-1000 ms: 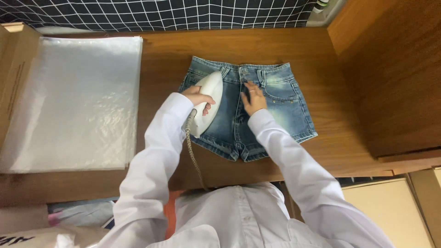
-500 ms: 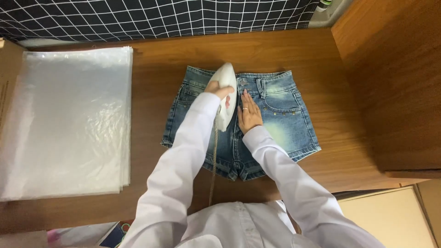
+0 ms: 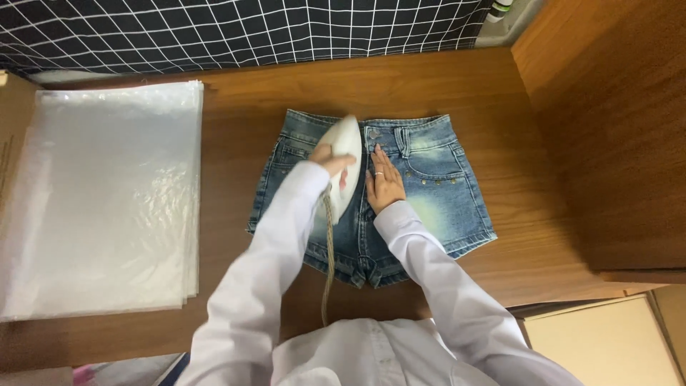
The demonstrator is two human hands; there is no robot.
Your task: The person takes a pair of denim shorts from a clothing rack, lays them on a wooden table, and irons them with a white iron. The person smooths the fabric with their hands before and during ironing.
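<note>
White iron (image 3: 344,163) on denim shorts (image 3: 371,196), nose pointing far, just below waistband left of fly. Gripped on top by left hand (image 3: 330,159), fingers wrapped round handle; likely rigid, fairly heavy, hot underneath, so best taken by handle only. Braided cord (image 3: 329,250) trailing near. Right hand (image 3: 384,184) flat, fingers spread, empty, pressing shorts just right of iron. Denim soft yet thick, liable to slide on smooth wooden tabletop (image 3: 236,179). Stack of clear plastic bags (image 3: 100,200) left, well apart. Checked cloth (image 3: 250,28) far.
</note>
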